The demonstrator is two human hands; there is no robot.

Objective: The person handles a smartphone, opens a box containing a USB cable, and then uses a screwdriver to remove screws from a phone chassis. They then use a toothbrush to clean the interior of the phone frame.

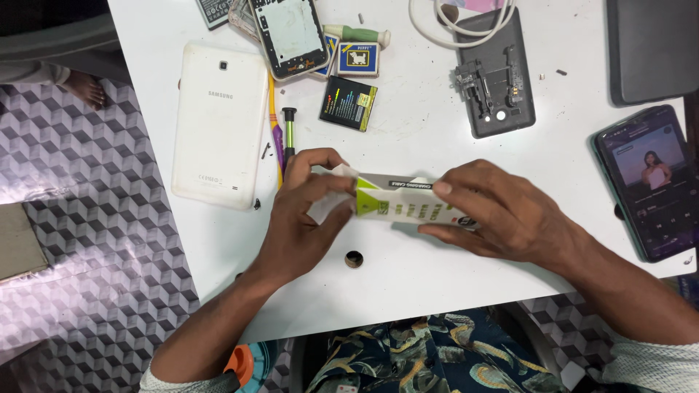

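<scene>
Crosswise between them, left hand (302,218) and right hand (502,215) each clasp the small carton (397,204).

white tablet (218,124) face down, black battery (348,102), lit phone (649,182).

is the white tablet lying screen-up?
No, the white tablet lies back-up beside the left hand, its rear camera lens showing.

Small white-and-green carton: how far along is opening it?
Done: nothing is out yet. In hand: the right hand steadies the carton while the left hand works its end flap, which stands partly lifted. Left: the contents are still hidden inside.
</scene>
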